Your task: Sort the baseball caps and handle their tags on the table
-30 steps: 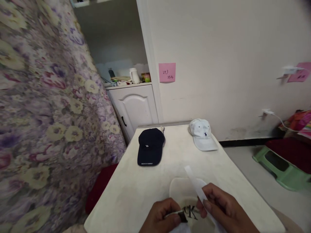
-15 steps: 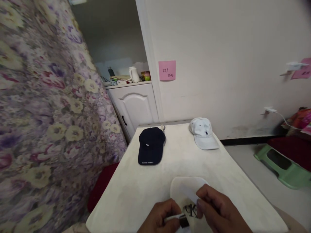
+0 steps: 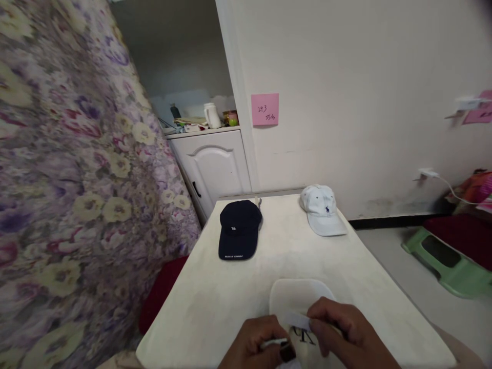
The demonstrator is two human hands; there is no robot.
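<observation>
A white cap with dark letters on its front lies at the near edge of the table, brim pointing away from me. Over its crown, my left hand is closed in a pinch on a white strap with a dark, shiny buckle. My right hand pinches a pale strap end between thumb and forefinger, just in front of the letters. The two hands are a short way apart. How the strap pieces join the cap is hidden by my hands and the frame's bottom edge.
On the table, a navy cap sits at the far left and a pale blue cap at the far right. A floral curtain hangs on the left. A green stool stands on the right.
The strap end in my right hand has tipped and now points left toward my left hand. My right hand has shifted slightly downward; the left has turned a little. The caps are still.
</observation>
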